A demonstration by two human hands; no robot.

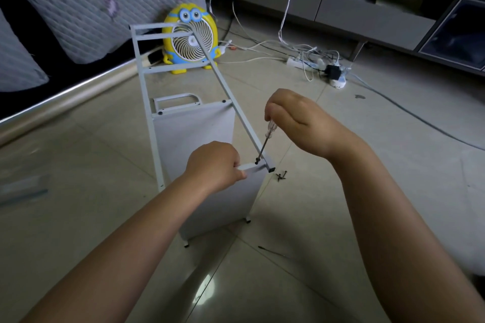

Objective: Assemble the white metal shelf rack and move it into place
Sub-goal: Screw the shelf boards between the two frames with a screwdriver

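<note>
The white metal shelf rack [189,78] lies on its side on the tiled floor, its long rails running away from me. Two white shelf panels [194,128] stand fixed between the rails. My left hand [214,165] grips the near panel's top edge beside the rail end. My right hand [294,115] holds a small screwdriver [266,141] with a clear handle, its tip set on a dark screw [256,162] at the corner. A small pile of loose black screws [281,176] lies on the floor just right of the rail end.
A yellow cartoon fan [193,39] stands behind the rack's far end. Power strips with tangled white cables [319,64] lie at the back right, below a grey TV cabinet [367,13]. A quilted mattress [91,2] leans at the left. A thin dark tool [270,250] lies on the near floor.
</note>
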